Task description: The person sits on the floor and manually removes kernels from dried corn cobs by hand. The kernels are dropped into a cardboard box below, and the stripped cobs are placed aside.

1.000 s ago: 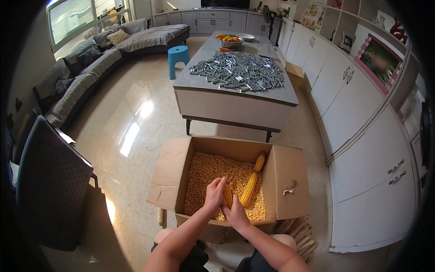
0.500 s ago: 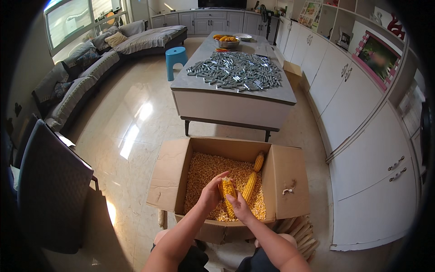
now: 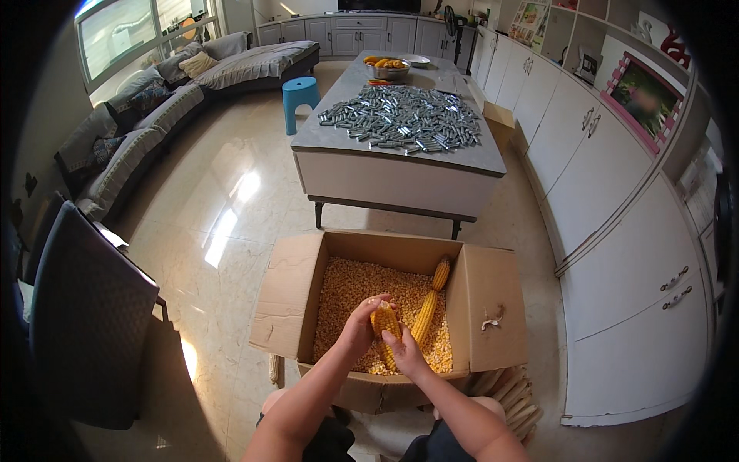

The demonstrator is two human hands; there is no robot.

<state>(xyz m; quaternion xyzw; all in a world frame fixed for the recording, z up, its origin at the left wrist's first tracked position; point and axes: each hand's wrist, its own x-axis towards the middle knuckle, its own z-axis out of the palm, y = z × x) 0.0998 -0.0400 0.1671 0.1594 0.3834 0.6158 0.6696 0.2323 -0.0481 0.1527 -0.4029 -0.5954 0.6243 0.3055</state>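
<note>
Between my two hands I hold a yellow corn cob [image 3: 384, 323] above an open cardboard box [image 3: 356, 243]. My left hand [image 3: 360, 323] is wrapped round the cob's left side and upper end. Lower down on its right, my right hand [image 3: 405, 351] grips the cob with the thumb pressed on the kernels. Loose corn kernels [image 3: 342, 292] cover the bottom of the box. Two more cobs lie at the box's right side: a long yellow cob [image 3: 425, 316] and a shorter, darker cob [image 3: 441, 274] beyond it.
Stripped cobs [image 3: 509, 400] lie on the floor at the box's right, and a single pale cob [image 3: 274, 369] at its left. Ahead stands a table [image 3: 396, 171] with many small metal cylinders [image 3: 408, 117] and a bowl of corn [image 3: 387, 69]. A dark chair [image 3: 88, 316] is at left.
The cob has turned slightly in my hands, and my left fingers have closed further over its upper part. The other cobs lie where they were.
</note>
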